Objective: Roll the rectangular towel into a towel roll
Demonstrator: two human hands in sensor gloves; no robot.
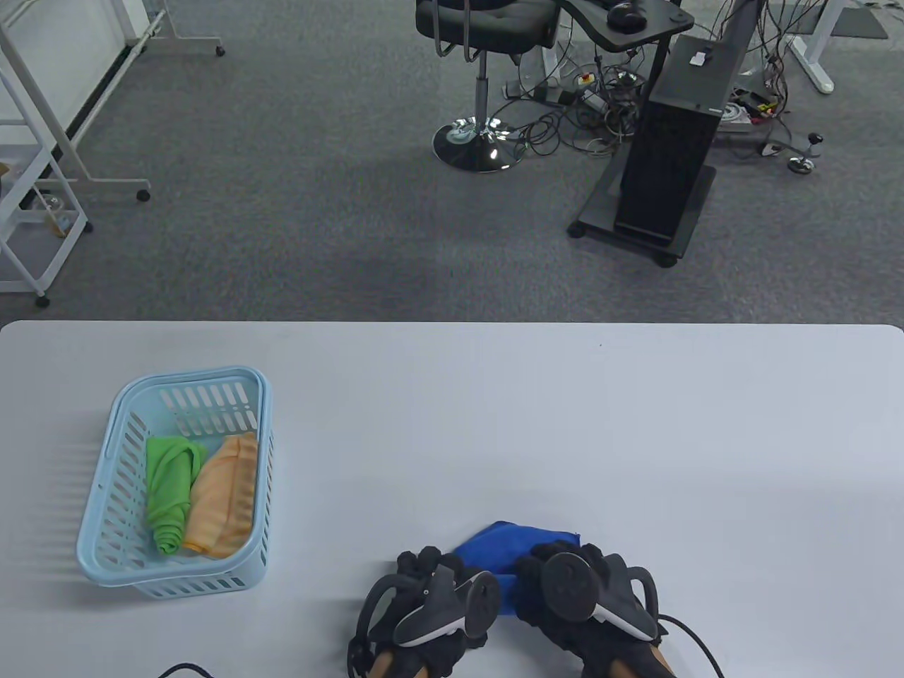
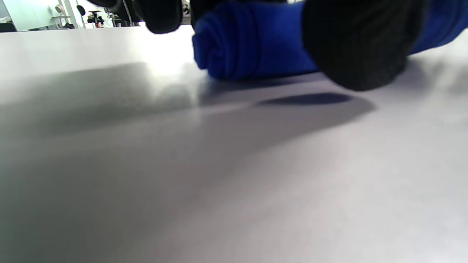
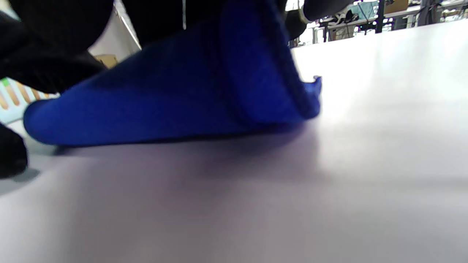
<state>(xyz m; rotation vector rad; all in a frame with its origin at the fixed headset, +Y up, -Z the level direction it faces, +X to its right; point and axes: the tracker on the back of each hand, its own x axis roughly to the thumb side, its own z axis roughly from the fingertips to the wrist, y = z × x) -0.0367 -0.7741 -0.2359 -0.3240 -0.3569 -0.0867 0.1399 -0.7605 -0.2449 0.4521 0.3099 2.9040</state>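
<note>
A blue towel [image 1: 510,542] lies on the white table [image 1: 565,424] near its front edge, mostly rolled, with a flat tail toward the far side. Both gloved hands sit on it side by side. My left hand [image 1: 429,573] grips the roll's left end; in the left wrist view the thick blue roll [image 2: 252,40] lies under black fingers [image 2: 358,44]. My right hand [image 1: 565,565] grips the right part; in the right wrist view the blue cloth [image 3: 175,98] rises under the glove [image 3: 47,44]. The trackers hide most fingers in the table view.
A light blue slotted basket [image 1: 106,452] stands at the table's left and holds a green towel roll [image 1: 168,487] and an orange towel roll [image 1: 222,494]. Beyond the far edge are grey carpet, an office chair [image 1: 487,42] and a black stand [image 1: 671,162].
</note>
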